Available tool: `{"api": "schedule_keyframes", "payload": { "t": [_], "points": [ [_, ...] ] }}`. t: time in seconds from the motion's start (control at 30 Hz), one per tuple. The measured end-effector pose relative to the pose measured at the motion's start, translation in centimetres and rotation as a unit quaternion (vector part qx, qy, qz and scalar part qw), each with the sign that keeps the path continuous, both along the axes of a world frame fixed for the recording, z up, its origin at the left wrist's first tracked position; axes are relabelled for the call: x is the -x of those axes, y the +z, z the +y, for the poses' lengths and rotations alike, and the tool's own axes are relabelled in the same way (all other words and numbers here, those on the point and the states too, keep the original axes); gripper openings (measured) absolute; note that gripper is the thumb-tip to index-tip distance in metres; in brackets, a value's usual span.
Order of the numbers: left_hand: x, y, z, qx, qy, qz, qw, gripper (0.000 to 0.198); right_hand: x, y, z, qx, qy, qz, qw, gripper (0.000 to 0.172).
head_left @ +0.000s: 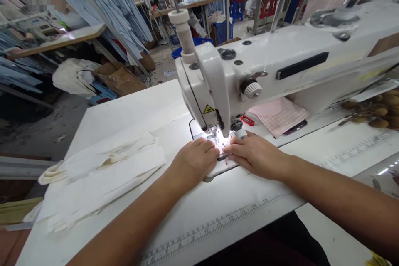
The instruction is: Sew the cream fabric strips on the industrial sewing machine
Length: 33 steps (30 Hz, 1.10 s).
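A white sewing machine (pixel 205 87) stands over the table, its lamp lighting the needle plate (pixel 222 149). My left hand (pixel 198 156) rests just left of the presser foot (pixel 214 132), its fingers bent and pressed together at the plate. On the other side, my right hand (pixel 254 153) has its thumb and fingers drawn together by the plate's right edge. Whatever lies between the fingertips of either hand is hidden or too small to make out. A stack of white cloth pieces (pixel 109 178) lies on the table left of my left arm.
A printed ruler scale (pixel 218 229) runs along the table's front edge. Right of the needle are a red thread snipper (pixel 247 120), pink checked cloth (pixel 279 116) over a dark phone-like object, and brown round fruit (pixel 382 110). Other workers, tables and hanging blue garments (pixel 115 4) stand behind.
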<state>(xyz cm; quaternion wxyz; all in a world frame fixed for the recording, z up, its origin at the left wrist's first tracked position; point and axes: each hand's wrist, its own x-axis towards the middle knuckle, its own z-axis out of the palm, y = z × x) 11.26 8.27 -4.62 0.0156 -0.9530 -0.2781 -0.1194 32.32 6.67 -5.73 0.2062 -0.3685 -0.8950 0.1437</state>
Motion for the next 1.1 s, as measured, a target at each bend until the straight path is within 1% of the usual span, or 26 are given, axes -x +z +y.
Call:
{"api": "schedule_keyframes", "payload": {
  "t": [0.1, 0.2, 0.27, 0.43, 0.73, 0.83, 1.1],
  "points": [
    [-0.08, -0.02, 0.04, -0.004, 0.01, -0.004, 1.0, 0.023, 0.0, -0.07, 0.0, -0.006, 0.001, 0.003, 1.0, 0.029],
    [-0.03, -0.06, 0.07, 0.003, 0.017, -0.047, 0.999, 0.022, 0.06, -0.1, -0.01, -0.009, 0.001, 0.006, 1.0, 0.03],
    [0.05, -0.1, 0.1, 0.008, 0.012, -0.067, 0.998, 0.021, 0.11, -0.1, -0.02, -0.009, 0.0, 0.007, 1.0, 0.029],
    [0.07, -0.16, 0.19, 0.006, -0.005, -0.081, 0.997, 0.02, 0.14, -0.19, -0.04, -0.019, 0.005, 0.0, 1.0, 0.028],
    [-0.43, -0.17, 0.23, 0.076, 0.04, -0.119, 0.989, 0.018, 0.13, -0.19, -0.11, -0.036, -0.001, 0.005, 0.999, 0.024],
    [-0.32, -0.24, 0.23, 0.066, 0.034, -0.108, 0.991, 0.018, 0.09, -0.21, -0.11, -0.039, -0.001, 0.005, 0.999, 0.023],
    [-0.27, -0.24, 0.1, -0.005, -0.016, -0.063, 0.998, 0.022, 0.1, -0.34, -0.13, -0.049, 0.006, -0.024, 0.999, 0.024]
  ]
}}
